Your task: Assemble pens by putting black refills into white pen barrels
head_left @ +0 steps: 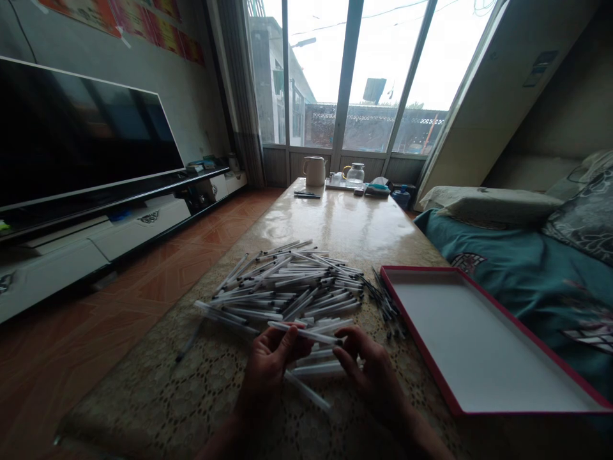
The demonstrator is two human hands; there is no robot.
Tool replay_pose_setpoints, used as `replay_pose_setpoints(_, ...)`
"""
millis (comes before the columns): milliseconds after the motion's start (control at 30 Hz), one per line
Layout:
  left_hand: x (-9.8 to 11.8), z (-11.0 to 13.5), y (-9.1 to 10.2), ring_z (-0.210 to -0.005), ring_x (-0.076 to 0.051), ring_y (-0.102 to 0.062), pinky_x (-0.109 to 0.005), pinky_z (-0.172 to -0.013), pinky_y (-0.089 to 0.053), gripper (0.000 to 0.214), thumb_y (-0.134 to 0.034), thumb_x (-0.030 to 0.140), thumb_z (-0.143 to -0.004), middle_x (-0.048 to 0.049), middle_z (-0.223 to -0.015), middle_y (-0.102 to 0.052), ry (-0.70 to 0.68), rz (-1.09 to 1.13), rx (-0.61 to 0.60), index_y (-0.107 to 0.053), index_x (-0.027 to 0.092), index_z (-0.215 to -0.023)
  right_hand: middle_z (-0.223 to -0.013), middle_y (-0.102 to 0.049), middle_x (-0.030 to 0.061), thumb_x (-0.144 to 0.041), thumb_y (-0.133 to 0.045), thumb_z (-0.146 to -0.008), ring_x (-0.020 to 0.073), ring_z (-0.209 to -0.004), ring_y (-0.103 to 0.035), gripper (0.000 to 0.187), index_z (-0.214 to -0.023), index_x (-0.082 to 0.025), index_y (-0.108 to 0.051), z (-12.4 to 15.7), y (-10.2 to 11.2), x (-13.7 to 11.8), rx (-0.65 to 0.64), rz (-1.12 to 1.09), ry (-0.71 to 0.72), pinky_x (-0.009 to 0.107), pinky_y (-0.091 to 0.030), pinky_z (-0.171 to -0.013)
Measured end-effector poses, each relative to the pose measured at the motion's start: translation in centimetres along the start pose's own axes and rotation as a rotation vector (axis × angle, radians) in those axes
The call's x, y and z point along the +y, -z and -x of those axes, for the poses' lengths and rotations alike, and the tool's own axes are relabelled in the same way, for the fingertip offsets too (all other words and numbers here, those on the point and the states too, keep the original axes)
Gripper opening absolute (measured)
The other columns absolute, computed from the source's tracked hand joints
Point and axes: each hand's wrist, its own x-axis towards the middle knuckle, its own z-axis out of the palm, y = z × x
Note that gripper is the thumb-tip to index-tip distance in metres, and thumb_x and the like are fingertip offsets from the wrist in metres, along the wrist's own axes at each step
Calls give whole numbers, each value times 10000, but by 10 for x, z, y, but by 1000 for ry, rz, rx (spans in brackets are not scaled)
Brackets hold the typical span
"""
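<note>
A translucent white pen (306, 333) with a dark end lies level between my two hands, above the near edge of a pile. My left hand (275, 358) is closed around its left part, thumb on top. The fingertips of my right hand (366, 361) pinch at the dark right end. Beyond them spreads a heap of similar white pens (292, 281), many with dark ends. One loose white pen (307, 391) lies just below my hands. Thin black sticks like pen refills (385, 303) are bunched to the right of the heap.
A shallow red-rimmed box (421, 338) with a white inside sits on the right of the patterned table (143, 396). At the far end stand a beige jug (314, 171), a glass pot (355, 174) and a tissue pack (378, 188). A teal-covered bed or sofa (502, 255) borders the right.
</note>
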Motion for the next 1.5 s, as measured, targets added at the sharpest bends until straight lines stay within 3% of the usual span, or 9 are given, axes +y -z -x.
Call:
replay_pose_setpoints(167,0,2,-2,-565,-190,-687,-267,-563,-567,321,-823,353,-579,-58,-617,-716,-11,-9,12,-712,111,-759,-598,-549,-12,-316,-341,-957,132,-572,-517,327,-725,-204,-542,-2,0,1,-22,19,39,231,-372,-568)
replay_pose_setpoints(300,0,1,-1,-576,-191,-690,-263,-562,-567,330,-824,362,-575,-64,-645,-724,-20,-4,13,-713,111,-757,-643,-569,-11,-321,-442,-918,141,-602,-537,177,-896,-195,-564,-1,-1,2,-8,-14,3,224,-391,-575)
replay_pose_setpoints(400,-1,0,0,-569,-188,-689,-265,-563,-569,326,-826,356,-574,-62,-646,-723,-12,4,8,-712,109,-754,-653,-585,-7,-322,-449,-917,147,-618,-545,185,-958,-191,-572,0,0,2,-31,-17,-10,223,-399,-583)
replay_pose_setpoints(567,-2,0,2,-569,-185,-687,-259,-566,-568,304,-813,344,-603,-61,-635,-721,-3,0,-8,-714,109,-767,-592,-547,-15,-311,-360,-954,129,-563,-516,312,-721,-198,-535,0,0,3,-16,-8,15,221,-375,-563)
replay_pose_setpoints(733,-2,-2,4,-592,-180,-691,-260,-587,-571,294,-801,337,-629,-66,-669,-730,11,-3,-43,-713,106,-787,-665,-567,-15,-286,-459,-915,120,-579,-521,131,-858,-196,-535,0,0,-2,-20,-143,-15,212,-395,-564)
replay_pose_setpoints(1067,1,-4,9,-622,-172,-696,-246,-610,-568,300,-803,339,-630,-61,-668,-739,39,66,-26,-701,112,-797,-689,-518,-25,-282,-487,-892,107,-553,-481,96,-849,-200,-512,0,2,0,113,-447,-176,196,-408,-486)
replay_pose_setpoints(1300,-1,-4,7,-608,-177,-697,-248,-592,-567,300,-807,331,-625,-61,-673,-736,38,40,-38,-706,109,-798,-706,-563,-1,-298,-507,-887,116,-594,-529,147,-852,-175,-581,1,0,-5,16,-347,-126,200,-425,-540)
replay_pose_setpoints(1500,4,-3,7,-595,-156,-686,-229,-586,-561,300,-824,325,-591,-39,-660,-726,5,98,23,-706,119,-773,-647,-553,-10,-337,-511,-879,121,-576,-509,207,-765,-177,-575,-1,8,1,51,-157,-122,208,-406,-548)
